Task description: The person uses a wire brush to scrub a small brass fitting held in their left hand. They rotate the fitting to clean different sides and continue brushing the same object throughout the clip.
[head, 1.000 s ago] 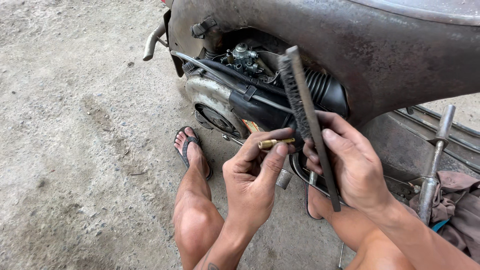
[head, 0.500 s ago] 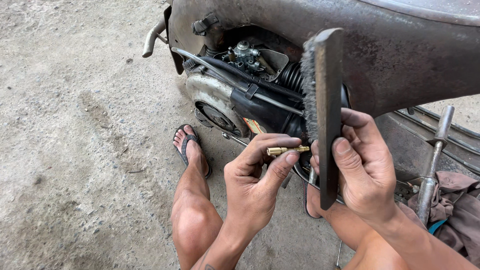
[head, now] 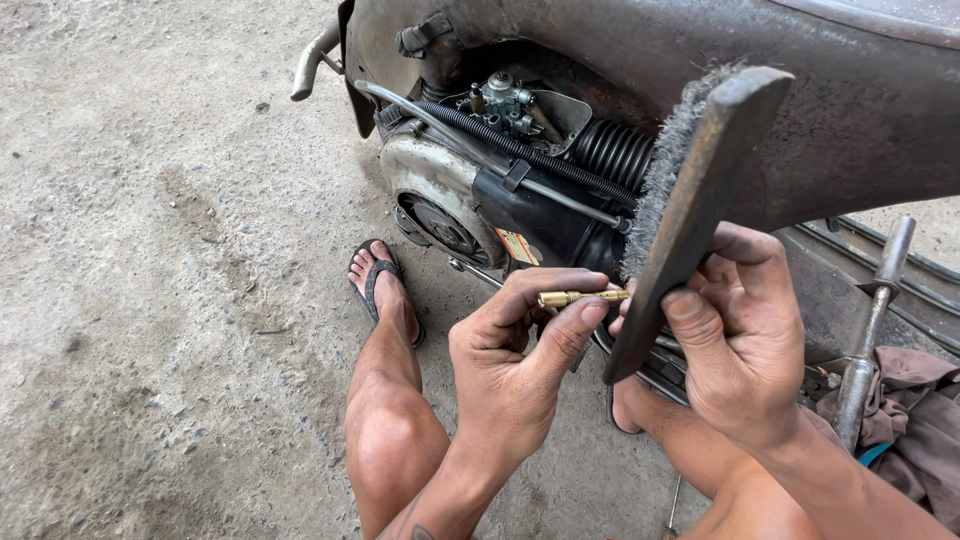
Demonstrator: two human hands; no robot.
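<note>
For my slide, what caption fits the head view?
Left hand pinches a brass part against a wire brush in right hand.

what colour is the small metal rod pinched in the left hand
Brass gold, seen in the head view: the small threaded metal rod pinched in the left hand.

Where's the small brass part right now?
In the head view, centre frame: the small brass part is pinched in the left hand, its tip against the wire brush held by the right hand.

Rough grey concrete floor (head: 150,250), dusty and stained, daylight, crumpled brown rag (head: 915,430) at right
</note>
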